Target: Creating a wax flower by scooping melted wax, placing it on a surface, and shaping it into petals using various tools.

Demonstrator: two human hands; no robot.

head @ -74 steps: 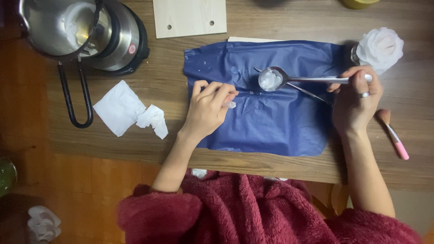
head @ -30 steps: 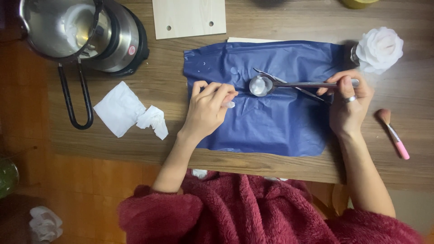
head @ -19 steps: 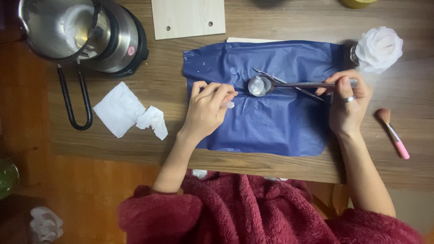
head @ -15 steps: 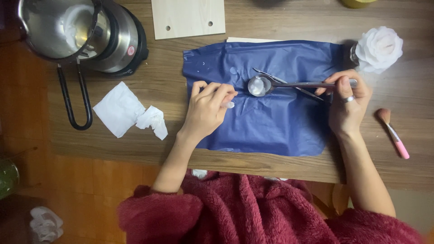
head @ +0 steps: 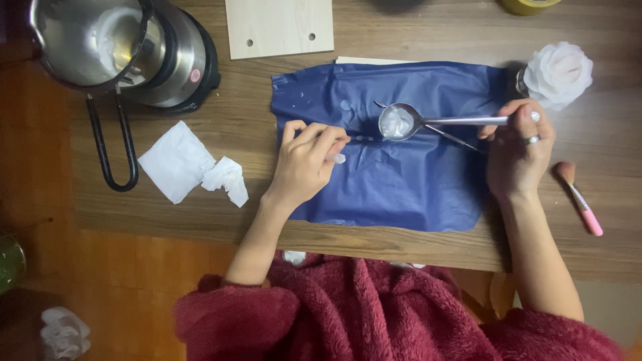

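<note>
The person wears a fluffy dark red robe made of soft, fuzzy cloth. Its thick sleeves are pushed up high, so both arms are bare from the elbows down to the hands. The left hand has nothing on its fingers, and no watch or band sits behind it. The right hand has one thin, shiny silver ring on a finger. The nails on both hands look short and plain.

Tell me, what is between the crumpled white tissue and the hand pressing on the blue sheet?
Only bare wooden table lies between the tissue and the left hand, then the edge of the blue sheet it presses. The head view shows this.
</note>
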